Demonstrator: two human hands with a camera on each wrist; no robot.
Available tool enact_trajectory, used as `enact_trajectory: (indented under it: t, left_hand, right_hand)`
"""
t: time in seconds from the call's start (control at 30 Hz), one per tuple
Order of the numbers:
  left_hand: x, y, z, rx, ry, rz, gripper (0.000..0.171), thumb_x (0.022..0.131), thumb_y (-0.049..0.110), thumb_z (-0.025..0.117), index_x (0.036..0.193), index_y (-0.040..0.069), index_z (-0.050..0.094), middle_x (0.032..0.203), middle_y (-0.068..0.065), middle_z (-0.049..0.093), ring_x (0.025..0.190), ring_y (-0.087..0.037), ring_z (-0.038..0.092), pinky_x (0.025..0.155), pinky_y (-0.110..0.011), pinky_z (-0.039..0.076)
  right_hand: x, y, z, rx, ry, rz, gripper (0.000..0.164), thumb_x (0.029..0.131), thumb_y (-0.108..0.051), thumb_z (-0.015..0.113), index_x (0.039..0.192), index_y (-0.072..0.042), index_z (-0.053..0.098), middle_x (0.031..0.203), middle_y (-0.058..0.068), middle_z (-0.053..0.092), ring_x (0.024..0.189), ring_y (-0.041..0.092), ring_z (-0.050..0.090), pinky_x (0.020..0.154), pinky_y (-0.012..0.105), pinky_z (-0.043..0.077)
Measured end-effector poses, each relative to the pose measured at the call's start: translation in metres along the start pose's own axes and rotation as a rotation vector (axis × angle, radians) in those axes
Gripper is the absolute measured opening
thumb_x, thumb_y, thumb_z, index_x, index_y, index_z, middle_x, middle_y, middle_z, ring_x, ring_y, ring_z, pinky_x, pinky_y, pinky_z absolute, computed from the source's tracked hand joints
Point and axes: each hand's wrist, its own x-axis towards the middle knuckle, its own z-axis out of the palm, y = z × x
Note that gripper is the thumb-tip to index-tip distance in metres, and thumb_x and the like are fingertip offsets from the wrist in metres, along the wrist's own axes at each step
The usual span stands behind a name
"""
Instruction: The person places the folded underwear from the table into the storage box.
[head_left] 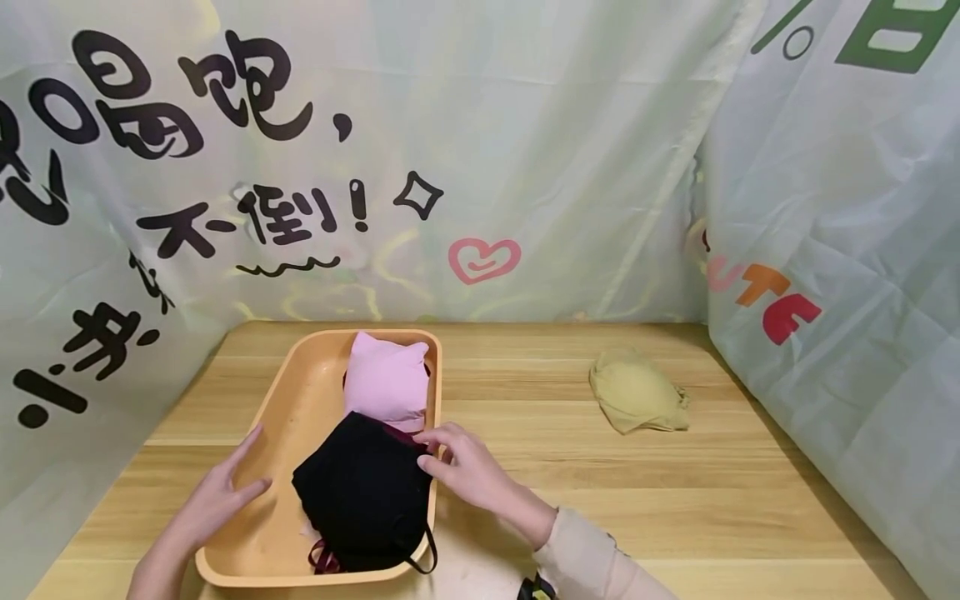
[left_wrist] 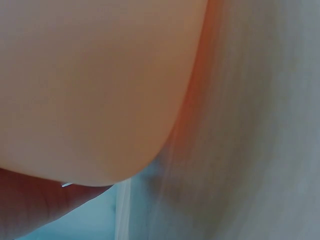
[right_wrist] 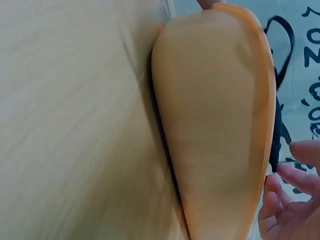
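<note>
A black folded garment (head_left: 367,492) with a thin strap loop lies in the front right of an orange tray (head_left: 288,400). Beneath its lower left edge pokes out a dark red ribbon-like strap (head_left: 324,557). My right hand (head_left: 468,467) is over the tray's right rim, its fingertips at the garment's right edge, thumb and forefinger apart. At the tray's left side is my left hand (head_left: 213,500), its thumb reaching over the inside and its fingers extended along the rim. A puffy pink folded garment (head_left: 386,379) sits at the back right of the tray, dark red fabric showing around it.
On the wooden table (head_left: 525,367), to the right, lies a yellow-green folded garment (head_left: 637,392) with a domed shape. Printed curtains (head_left: 562,167) hang behind the table and along both sides. A small black and yellow object (head_left: 537,588) shows beside the right sleeve.
</note>
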Motion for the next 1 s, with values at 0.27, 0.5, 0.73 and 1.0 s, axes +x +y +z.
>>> enact_trajectory:
  t: [0.27, 0.5, 0.73, 1.0]
  left_hand:
    - [0.0, -0.002, 0.0, -0.002, 0.008, 0.012, 0.08, 0.082, 0.006, 0.062, 0.146, 0.004, 0.014, 0.141, -0.036, 0.016, 0.125, -0.057, 0.012, 0.094, -0.072, 0.012]
    - [0.001, 0.0, 0.0, 0.014, 0.019, 0.024, 0.079, 0.082, 0.006, 0.062, 0.145, 0.003, 0.015, 0.14, -0.036, 0.019, 0.126, -0.053, 0.013, 0.094, -0.072, 0.015]
    - [0.001, 0.001, 0.0, 0.03, 0.017, 0.021, 0.079, 0.081, 0.006, 0.063, 0.144, 0.001, 0.016, 0.139, -0.038, 0.02, 0.121, -0.06, 0.017, 0.092, -0.073, 0.016]
    - [0.001, -0.001, 0.001, 0.015, 0.02, 0.027, 0.079, 0.081, 0.006, 0.063, 0.145, 0.002, 0.015, 0.14, -0.038, 0.019, 0.122, -0.06, 0.016, 0.092, -0.073, 0.015]
  right_hand:
    - [0.001, 0.009, -0.012, 0.001, 0.023, 0.025, 0.024, 0.087, -0.01, 0.058, 0.107, 0.002, 0.064, 0.085, 0.005, 0.061, 0.066, 0.013, 0.053, 0.058, 0.018, 0.045]
    - [0.001, 0.015, -0.026, -0.015, 0.047, 0.056, 0.023, 0.088, -0.01, 0.057, 0.108, 0.001, 0.063, 0.085, 0.005, 0.062, 0.068, 0.015, 0.053, 0.057, 0.02, 0.045]
    - [-0.002, 0.025, -0.041, -0.054, 0.099, 0.079, 0.023, 0.088, -0.009, 0.057, 0.108, 0.0, 0.063, 0.084, 0.004, 0.062, 0.067, 0.013, 0.053, 0.056, 0.02, 0.045]
    - [-0.008, 0.036, -0.052, -0.048, 0.133, 0.115, 0.023, 0.087, -0.009, 0.058, 0.107, 0.002, 0.063, 0.081, 0.005, 0.061, 0.064, 0.012, 0.052, 0.054, 0.02, 0.045]
